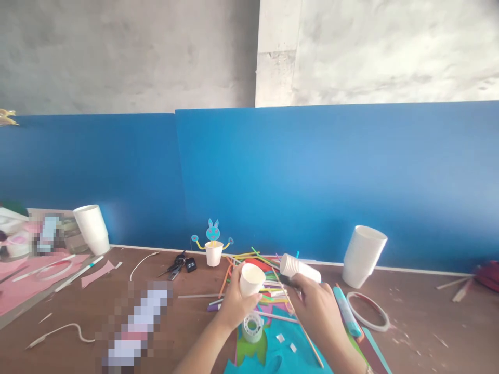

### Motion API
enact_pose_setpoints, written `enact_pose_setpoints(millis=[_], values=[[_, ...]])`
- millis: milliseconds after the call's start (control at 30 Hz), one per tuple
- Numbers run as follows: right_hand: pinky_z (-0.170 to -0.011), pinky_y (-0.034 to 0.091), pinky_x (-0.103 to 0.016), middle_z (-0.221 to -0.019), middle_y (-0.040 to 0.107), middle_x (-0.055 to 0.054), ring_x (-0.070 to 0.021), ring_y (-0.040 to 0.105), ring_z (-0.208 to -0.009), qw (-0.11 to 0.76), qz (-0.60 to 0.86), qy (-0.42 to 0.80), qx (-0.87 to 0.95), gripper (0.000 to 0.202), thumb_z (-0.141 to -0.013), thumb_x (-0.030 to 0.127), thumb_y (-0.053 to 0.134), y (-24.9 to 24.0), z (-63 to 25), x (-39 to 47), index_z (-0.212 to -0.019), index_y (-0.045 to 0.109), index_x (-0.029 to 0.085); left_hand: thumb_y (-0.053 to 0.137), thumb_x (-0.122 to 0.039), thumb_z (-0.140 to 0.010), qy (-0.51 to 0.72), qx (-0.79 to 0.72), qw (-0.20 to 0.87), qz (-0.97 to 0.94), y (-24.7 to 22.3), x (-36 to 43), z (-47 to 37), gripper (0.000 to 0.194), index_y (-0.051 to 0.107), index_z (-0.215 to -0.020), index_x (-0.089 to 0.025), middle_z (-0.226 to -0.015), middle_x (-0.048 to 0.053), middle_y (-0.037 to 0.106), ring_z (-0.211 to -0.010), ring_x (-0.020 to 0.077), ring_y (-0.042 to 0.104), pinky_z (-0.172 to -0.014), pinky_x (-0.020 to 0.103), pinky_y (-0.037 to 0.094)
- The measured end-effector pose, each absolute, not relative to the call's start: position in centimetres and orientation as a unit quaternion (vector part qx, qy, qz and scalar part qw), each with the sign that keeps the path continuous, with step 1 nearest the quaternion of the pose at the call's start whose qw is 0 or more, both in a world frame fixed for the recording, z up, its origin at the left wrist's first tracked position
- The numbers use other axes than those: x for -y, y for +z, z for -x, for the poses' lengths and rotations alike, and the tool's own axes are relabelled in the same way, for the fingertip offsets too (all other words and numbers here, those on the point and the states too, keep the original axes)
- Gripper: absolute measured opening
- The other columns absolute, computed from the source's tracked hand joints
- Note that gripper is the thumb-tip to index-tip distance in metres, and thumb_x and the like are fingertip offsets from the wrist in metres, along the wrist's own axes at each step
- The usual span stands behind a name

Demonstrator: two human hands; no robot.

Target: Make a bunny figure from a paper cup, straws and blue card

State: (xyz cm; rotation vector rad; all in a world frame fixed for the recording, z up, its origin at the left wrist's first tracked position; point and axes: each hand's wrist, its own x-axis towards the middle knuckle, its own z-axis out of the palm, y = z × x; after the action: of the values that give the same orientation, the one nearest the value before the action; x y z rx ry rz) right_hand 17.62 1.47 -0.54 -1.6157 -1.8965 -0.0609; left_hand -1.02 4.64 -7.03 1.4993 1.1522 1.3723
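Note:
My left hand (234, 306) is closed round a white paper cup (250, 283), its open mouth tipped up toward me. To the right, the fingers of my right hand (317, 301) are closed on a short dark object (286, 280) whose kind I cannot make out. Just beyond that hand, a stack of small paper cups (299, 268) lies on its side. A long thin stick (310, 344) slants down past the right wrist. Below the held cup sits a roll of clear tape (252, 328) on green and blue paper (288, 327).
Coloured strips (268, 300) lie beneath my hands. A cup with a blue rabbit figure (213, 254) stands by the blue partition (312, 182), near keys (177, 266). Tall cup stacks stand left (92, 228) and right (362, 257). A white tape ring (368, 311) lies beside a turquoise roll (346, 311).

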Motion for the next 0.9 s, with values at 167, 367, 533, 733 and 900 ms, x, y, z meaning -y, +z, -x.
enact_pose_setpoints(millis=[167, 367, 533, 733, 900], values=[[-0.055, 0.037, -0.027, -0.066, 0.068, -0.004, -0.0222, 0.062, -0.062, 0.302, 0.669, 0.102, 0.672, 0.024, -0.086, 0.037, 0.043, -0.7, -19.0, -2.9, -0.085, 0.061, 0.022, 0.076, -0.025, -0.060, 0.573, -0.365, 0.571, -0.460, -5.5, -4.2, 1.0, 0.061, 0.051, -0.116, -0.022, -0.103, 0.006, 0.066, -0.094, 0.0239, 0.060, -0.081, 0.034, 0.047], [-0.069, 0.041, -0.027, -0.086, 0.071, -0.005, -0.0214, 0.063, -0.080, 0.179, 0.587, 0.153, 0.775, 0.028, -0.068, 0.009, 0.048, -3.0, -18.1, -2.8, -0.087, 0.065, 0.019, 0.071, -0.038, -0.071, 0.569, -0.247, 0.735, -0.272, -5.6, -4.4, 1.8, 0.049, 0.057, -0.112, -0.015, -0.098, 0.011, 0.068, -0.091, 0.0255, 0.064, -0.080, 0.036, 0.049], [-0.072, 0.043, -0.026, -0.084, 0.071, -0.004, -0.0188, 0.065, -0.081, 0.164, 0.498, 0.181, 0.833, 0.037, -0.066, 0.001, 0.041, -4.3, -16.9, -1.4, -0.081, 0.068, 0.021, 0.072, -0.041, -0.071, 0.558, -0.274, 0.733, -0.276, -6.4, -4.7, 2.0, 0.043, 0.059, -0.102, -0.014, -0.085, 0.008, 0.068, -0.080, 0.0204, 0.066, -0.076, 0.032, 0.051], [-0.061, 0.043, -0.028, -0.084, 0.073, -0.011, -0.0240, 0.068, -0.078, 0.155, 0.640, 0.062, 0.750, 0.023, -0.079, 0.011, 0.045, -4.2, -17.7, -2.7, -0.080, 0.067, 0.018, 0.076, -0.039, -0.063, 0.579, -0.421, 0.539, -0.443, -7.2, -5.2, 1.6, 0.062, 0.048, -0.114, -0.019, -0.100, 0.009, 0.066, -0.091, 0.0250, 0.065, -0.076, 0.035, 0.051], [-0.053, 0.037, -0.028, -0.076, 0.072, -0.015, -0.0278, 0.069, -0.072, 0.128, 0.701, 0.036, 0.700, 0.014, -0.075, 0.008, 0.051, -5.5, -19.1, -4.2, -0.078, 0.064, 0.013, 0.071, -0.034, -0.066, 0.571, -0.448, 0.366, -0.582, -7.8, -5.2, 1.1, 0.066, 0.041, -0.123, -0.021, -0.114, 0.011, 0.061, -0.105, 0.0251, 0.059, -0.091, 0.039, 0.045]])
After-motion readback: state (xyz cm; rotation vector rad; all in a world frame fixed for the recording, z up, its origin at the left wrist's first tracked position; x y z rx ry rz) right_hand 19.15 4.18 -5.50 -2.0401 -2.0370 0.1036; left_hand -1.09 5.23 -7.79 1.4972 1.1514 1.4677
